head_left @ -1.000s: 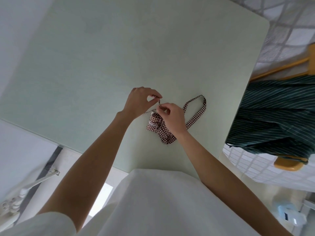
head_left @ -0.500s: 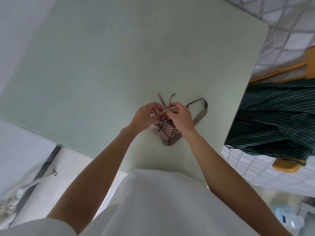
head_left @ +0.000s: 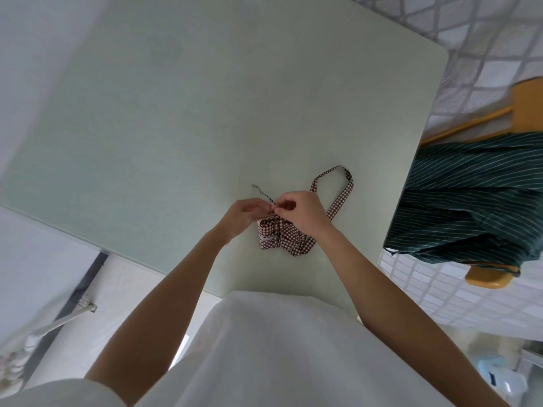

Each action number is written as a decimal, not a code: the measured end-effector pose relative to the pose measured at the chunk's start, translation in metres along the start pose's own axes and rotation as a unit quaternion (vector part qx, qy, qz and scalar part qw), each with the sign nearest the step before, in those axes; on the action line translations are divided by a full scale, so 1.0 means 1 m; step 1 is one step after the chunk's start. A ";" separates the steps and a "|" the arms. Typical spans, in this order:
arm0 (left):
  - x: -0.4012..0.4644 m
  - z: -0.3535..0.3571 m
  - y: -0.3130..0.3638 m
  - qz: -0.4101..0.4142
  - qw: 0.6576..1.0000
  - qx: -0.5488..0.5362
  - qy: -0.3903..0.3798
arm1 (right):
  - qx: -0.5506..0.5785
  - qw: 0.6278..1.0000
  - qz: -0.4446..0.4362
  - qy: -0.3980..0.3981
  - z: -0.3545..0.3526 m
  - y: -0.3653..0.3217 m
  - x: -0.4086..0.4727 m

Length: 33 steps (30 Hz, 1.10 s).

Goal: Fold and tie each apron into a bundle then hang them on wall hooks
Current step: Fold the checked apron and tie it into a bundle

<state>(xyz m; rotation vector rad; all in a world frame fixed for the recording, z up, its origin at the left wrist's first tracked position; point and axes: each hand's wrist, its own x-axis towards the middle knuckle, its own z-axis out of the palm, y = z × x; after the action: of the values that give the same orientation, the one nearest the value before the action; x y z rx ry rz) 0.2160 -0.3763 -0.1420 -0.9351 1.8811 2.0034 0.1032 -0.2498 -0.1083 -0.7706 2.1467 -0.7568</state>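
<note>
A small brown-and-white checked apron (head_left: 280, 237) lies folded into a tight bundle near the front right of the pale green table (head_left: 205, 107). Its neck loop (head_left: 343, 189) curls out to the right. My left hand (head_left: 245, 214) and my right hand (head_left: 302, 214) meet just above the bundle, each pinching a thin checked tie. One tie end (head_left: 261, 192) sticks out up and to the left from between my fingers. A dark green striped apron (head_left: 476, 198) is draped over a chair at the right.
A yellow wooden chair (head_left: 526, 104) stands right of the table on a tiled floor, under the striped apron. White pipes (head_left: 50, 327) run along the lower left. The table's front edge is against my white shirt.
My hands have come closer together over the bundle and drawn the ties in. One tie end now points up and left, and the second end seen half a second ago is hidden.
</note>
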 end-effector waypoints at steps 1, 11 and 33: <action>-0.001 0.001 0.001 -0.013 1.000 -0.009 0.007 | -0.026 0.999 -0.023 0.019 0.002 -0.002 -0.001; -0.011 0.003 -0.002 -0.022 0.999 -0.024 0.003 | -0.133 0.983 -0.086 0.096 0.022 0.000 -0.013; -0.032 0.010 -0.015 -0.024 0.952 0.271 0.140 | -0.003 0.989 0.040 0.144 0.022 0.040 -0.051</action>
<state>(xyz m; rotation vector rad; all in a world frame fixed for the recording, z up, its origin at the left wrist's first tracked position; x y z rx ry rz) 0.2465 -0.3564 -0.1356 -1.1165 2.3497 1.2519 0.1373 -0.1936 -0.1276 -0.6034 2.4225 -0.8628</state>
